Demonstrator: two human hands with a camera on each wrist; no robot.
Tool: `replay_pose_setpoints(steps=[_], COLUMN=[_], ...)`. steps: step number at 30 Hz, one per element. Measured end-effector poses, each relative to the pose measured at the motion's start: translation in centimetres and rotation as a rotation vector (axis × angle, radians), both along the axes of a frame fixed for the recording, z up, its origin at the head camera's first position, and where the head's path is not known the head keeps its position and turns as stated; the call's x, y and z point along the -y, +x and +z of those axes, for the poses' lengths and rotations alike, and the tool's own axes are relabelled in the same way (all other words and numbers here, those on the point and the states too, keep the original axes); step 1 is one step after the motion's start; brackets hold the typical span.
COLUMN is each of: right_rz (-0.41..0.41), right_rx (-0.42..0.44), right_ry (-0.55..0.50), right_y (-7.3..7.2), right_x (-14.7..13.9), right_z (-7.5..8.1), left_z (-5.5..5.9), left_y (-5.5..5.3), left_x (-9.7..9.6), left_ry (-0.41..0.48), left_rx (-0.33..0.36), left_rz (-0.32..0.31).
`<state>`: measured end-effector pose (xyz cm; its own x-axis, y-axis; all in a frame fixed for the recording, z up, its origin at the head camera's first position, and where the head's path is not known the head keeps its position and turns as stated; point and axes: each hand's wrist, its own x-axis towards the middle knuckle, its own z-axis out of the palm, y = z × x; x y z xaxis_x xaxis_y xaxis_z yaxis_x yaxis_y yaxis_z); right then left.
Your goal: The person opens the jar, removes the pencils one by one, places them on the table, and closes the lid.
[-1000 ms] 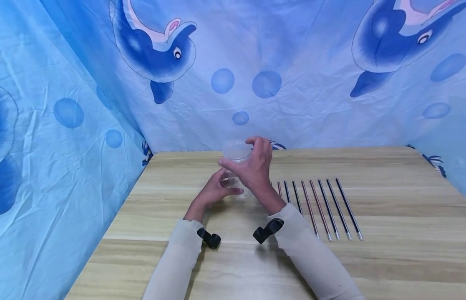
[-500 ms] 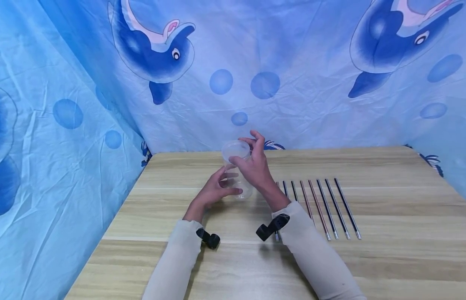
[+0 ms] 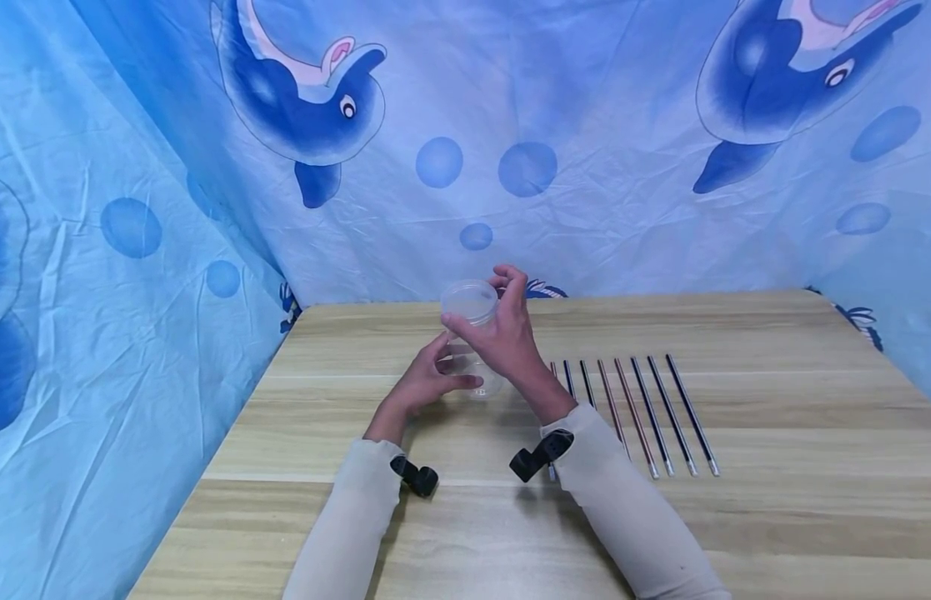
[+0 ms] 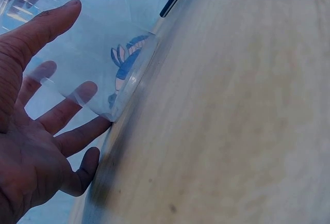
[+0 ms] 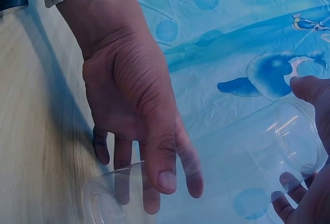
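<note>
A clear plastic jar (image 3: 489, 385) stands upright on the wooden table, partly hidden by both hands. My left hand (image 3: 423, 379) holds its lower body, thumb on the near side and fingers round the far side, which the left wrist view shows through the clear wall (image 4: 98, 53). Up at the jar's round clear lid (image 3: 468, 298) is my right hand (image 3: 503, 329), its thumb on the left of the rim and fingers on the right. The right wrist view shows the right thumb and fingertips on either side of the lid (image 5: 296, 136).
Several dark and reddish pencils (image 3: 643, 417) with pale ends lie side by side on the table (image 3: 795, 433), right of the jar. Some are partly behind the right forearm. A blue dolphin-print cloth (image 3: 615, 233) hangs behind the table and along the left.
My right hand loosened at the lid, its thumb swinging right and its fingers lifting, then closed round the rim again with the thumb on the left. My left hand stayed on the jar.
</note>
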<state>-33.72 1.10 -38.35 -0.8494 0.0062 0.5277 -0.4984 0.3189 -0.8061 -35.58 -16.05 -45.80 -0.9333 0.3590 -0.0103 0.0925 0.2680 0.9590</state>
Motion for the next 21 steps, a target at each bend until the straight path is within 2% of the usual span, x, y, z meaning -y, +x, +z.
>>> replay_pose_setpoints(steps=[14, 18, 21], right_rz=[-0.039, -0.032, 0.020], right_rx=[0.013, 0.015, 0.040], right_ry=[0.069, 0.036, -0.039], right_y=[-0.1, -0.2, -0.3], right_x=[-0.3, -0.8, -1.1], right_z=[-0.1, 0.0, 0.0], left_z=[0.1, 0.1, 0.1], left_y=[0.4, 0.3, 0.2], left_x=[0.1, 0.0, 0.0], left_ry=[0.027, 0.046, 0.053], left_rx=[-0.028, -0.043, -0.045], left_rz=[-0.007, -0.033, -0.046])
